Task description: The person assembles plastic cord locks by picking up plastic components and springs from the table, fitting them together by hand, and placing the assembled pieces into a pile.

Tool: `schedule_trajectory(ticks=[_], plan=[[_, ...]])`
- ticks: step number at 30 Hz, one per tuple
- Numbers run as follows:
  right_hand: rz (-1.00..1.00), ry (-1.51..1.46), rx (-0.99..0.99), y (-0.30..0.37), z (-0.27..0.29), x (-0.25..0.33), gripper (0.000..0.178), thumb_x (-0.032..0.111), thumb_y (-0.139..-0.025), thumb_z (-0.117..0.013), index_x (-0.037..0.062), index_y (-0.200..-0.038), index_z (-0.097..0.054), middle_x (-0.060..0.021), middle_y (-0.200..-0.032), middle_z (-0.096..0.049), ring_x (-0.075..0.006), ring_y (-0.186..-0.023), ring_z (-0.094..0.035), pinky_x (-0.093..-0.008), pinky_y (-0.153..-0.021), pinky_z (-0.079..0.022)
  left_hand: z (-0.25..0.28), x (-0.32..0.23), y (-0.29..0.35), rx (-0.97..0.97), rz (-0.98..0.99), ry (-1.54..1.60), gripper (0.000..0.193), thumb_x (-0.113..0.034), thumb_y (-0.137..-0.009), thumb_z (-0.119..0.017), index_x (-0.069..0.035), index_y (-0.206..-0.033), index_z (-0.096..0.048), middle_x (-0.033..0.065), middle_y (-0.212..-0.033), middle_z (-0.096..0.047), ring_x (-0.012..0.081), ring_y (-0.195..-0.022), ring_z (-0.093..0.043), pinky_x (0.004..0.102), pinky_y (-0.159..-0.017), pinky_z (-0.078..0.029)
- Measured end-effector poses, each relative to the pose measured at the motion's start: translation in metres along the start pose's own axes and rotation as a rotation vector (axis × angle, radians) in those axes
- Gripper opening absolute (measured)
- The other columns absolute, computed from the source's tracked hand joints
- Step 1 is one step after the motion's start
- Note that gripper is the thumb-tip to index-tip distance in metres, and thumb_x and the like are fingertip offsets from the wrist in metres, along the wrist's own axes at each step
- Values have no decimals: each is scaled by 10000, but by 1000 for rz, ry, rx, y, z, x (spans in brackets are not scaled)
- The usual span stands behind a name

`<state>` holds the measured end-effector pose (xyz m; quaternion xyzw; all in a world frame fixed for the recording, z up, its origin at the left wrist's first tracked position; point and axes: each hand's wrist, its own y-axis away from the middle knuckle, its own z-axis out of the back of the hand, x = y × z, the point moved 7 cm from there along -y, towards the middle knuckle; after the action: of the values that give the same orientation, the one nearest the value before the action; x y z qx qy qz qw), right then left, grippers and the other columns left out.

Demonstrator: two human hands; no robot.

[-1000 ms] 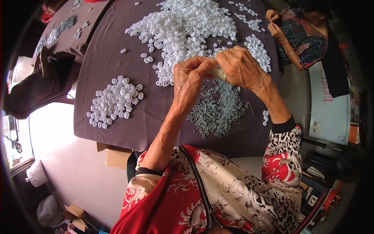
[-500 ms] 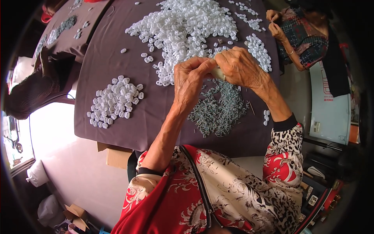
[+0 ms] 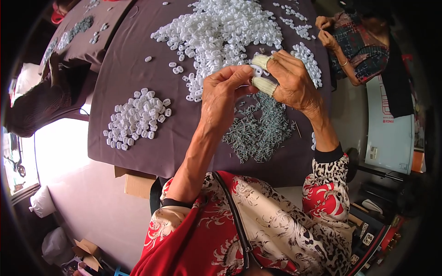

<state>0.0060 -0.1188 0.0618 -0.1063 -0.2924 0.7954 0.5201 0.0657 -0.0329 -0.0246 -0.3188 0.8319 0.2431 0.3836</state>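
Note:
Above the middle of the table, my left hand (image 3: 222, 89) pinches a small white plastic piece with two holes (image 3: 257, 70) between thumb and fingertips. My right hand (image 3: 294, 83) is close against it on the right, its thumb and forefinger spread to either side of the piece. Both of those fingertips wear cream ribbed finger covers (image 3: 264, 86). Whether they touch the piece is hard to see. Below my hands lies a heap of small grey screws (image 3: 258, 131). Beyond them spreads a large pile of similar white pieces (image 3: 221, 27).
A smaller heap of white pieces (image 3: 138, 118) lies at the left of the brown-covered table (image 3: 184, 147). Another group (image 3: 307, 62) is at the right, beside a co-worker's hands (image 3: 326, 32). A thin stick (image 3: 298, 129) lies by the screws. A second table (image 3: 90, 43) stands at far left.
My right hand has turned and its thumb and forefinger have parted, bringing the finger covers and the white piece into sight. My left hand has shifted slightly left.

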Motion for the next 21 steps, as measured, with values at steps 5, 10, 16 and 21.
schedule_trajectory(ticks=[5,10,16,21], plan=[[-26,-72,-31,0,9,-3,329,112,-658,-681,-52,-921,-572,-161,-791,-599,-317,-717,-589,-354,-641,-481,-10,-12,8,71,-31,15,199,-85,-830,-542,63,-957,-583,104,-874,-618,162,-759,-599,277,-691,-497],[-54,-133,-98,-1,13,0,332,148,-672,-699,-50,-916,-590,-160,-824,-613,-304,-710,-598,-346,-632,-486,-13,-20,14,94,-65,-4,209,-54,-827,-529,71,-988,-574,120,-914,-620,170,-777,-606,274,-705,-500],[23,32,-139,-4,21,13,328,127,-640,-711,-58,-886,-597,-155,-812,-612,-295,-698,-594,-327,-625,-482,-15,-22,15,120,-89,5,196,-65,-833,-540,54,-983,-582,112,-914,-620,162,-786,-603,273,-705,-499],[47,-47,-215,-4,18,13,273,6,-576,-632,-48,-838,-579,-115,-670,-537,-266,-625,-554,-345,-553,-446,-12,-21,14,99,-95,29,173,-82,-832,-556,41,-950,-591,92,-888,-619,149,-765,-595,272,-692,-499]])
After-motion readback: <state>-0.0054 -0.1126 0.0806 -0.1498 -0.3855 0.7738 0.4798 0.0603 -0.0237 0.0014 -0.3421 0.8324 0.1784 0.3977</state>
